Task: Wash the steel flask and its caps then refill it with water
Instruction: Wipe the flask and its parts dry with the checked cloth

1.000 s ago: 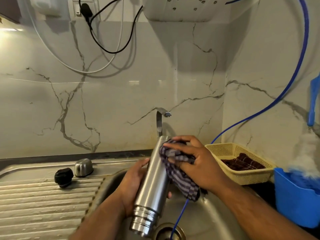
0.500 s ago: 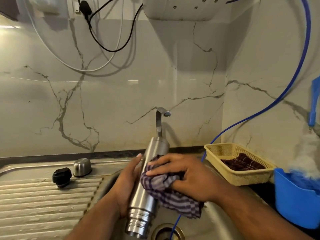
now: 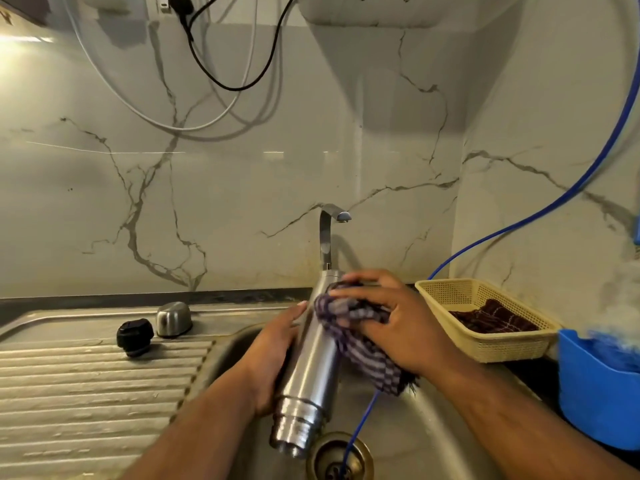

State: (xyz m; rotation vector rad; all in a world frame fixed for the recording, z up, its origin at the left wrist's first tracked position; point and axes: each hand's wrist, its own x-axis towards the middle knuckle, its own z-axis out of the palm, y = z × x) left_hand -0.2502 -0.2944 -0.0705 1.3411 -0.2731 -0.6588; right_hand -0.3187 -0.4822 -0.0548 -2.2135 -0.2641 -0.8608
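- Your left hand (image 3: 273, 355) grips the steel flask (image 3: 311, 368) from the left, fingers curled behind its body.
- Your right hand (image 3: 401, 330) holds a checked cloth (image 3: 356, 337) bunched against the flask's upper part.
- The flask is tilted over the sink (image 3: 436, 427), with its stepped end low near the drain (image 3: 339, 455) and its far end under the tap (image 3: 327, 237).
- The black cap (image 3: 135, 336) and steel cap (image 3: 173, 318) sit just beside each other on the drainboard (image 3: 86, 393), left of your hands.
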